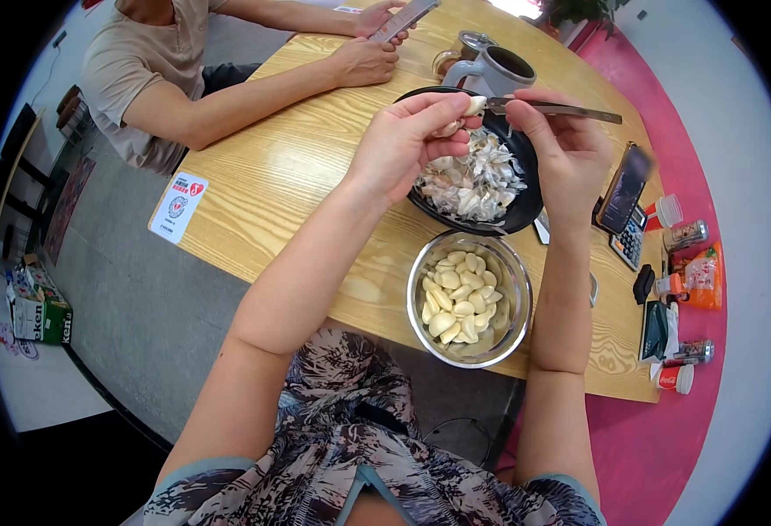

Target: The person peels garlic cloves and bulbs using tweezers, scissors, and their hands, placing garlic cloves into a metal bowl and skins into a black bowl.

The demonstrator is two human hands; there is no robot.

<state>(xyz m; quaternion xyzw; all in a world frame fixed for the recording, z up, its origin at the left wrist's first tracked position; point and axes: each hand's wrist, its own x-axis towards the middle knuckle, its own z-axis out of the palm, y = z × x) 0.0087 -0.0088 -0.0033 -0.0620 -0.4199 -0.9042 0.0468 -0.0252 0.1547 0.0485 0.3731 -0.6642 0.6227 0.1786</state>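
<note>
Both pinching: left hand (407, 145) garlic clove (475, 106), right hand (565, 140) slim metal tool (578, 111); green box (42, 311) reads "eken"

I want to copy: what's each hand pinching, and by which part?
Left hand: clove, by its lower part. Right hand: tool, near its clove-side end.

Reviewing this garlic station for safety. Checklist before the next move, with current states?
1. Left hand grips garlic clove: ok.
2. Right hand grips thin metal tool: ok.
3. Tool apart from left hand: cannot tell, too close in view.
4. Black bowl holds garlic skins: ok.
5. Steel bowl base fully on table: cannot tell, base hidden.
6. Co-worker's hands away from tool: ok, holding phone.
</note>
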